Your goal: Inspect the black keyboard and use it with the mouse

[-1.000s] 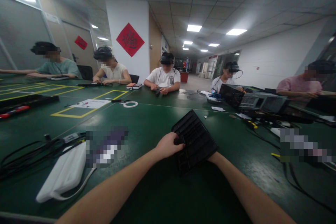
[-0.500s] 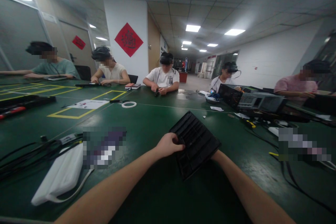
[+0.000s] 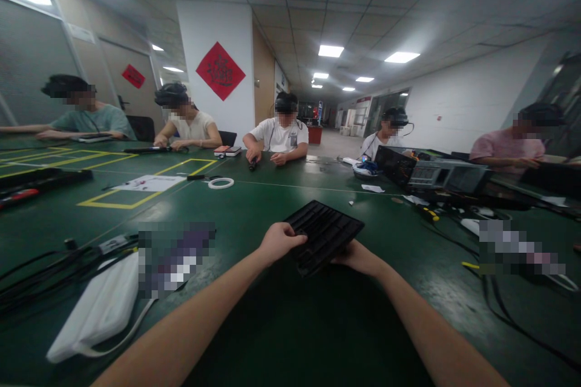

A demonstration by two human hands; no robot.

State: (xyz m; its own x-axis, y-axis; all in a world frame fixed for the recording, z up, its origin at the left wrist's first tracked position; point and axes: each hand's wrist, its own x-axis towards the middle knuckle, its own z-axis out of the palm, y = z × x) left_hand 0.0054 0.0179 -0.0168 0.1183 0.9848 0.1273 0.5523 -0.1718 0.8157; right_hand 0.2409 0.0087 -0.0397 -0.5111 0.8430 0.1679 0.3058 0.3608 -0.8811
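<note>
A flat black ribbed plastic panel [image 3: 329, 231] is held up over the green table [image 3: 254, 205], tilted, with its ribbed face toward me. My left hand [image 3: 282, 243] grips its left edge, the thumb on top of the ribs and the other fingers hidden underneath. Under the right-hand edge, my right hand [image 3: 358, 258] supports the panel; its fingers are mostly hidden behind it.
At left lie a white power bank [image 3: 97, 308] and black cables [image 3: 54, 269]. A white ring [image 3: 221, 183] and a paper sheet [image 3: 149, 183] sit farther off. An opened metal computer case [image 3: 426, 174] stands at right. Several people sit around the table.
The panel has tipped flatter and come slightly left, both hands moving with it. More of my right hand shows now. Across the table, a person's hands have moved apart.
</note>
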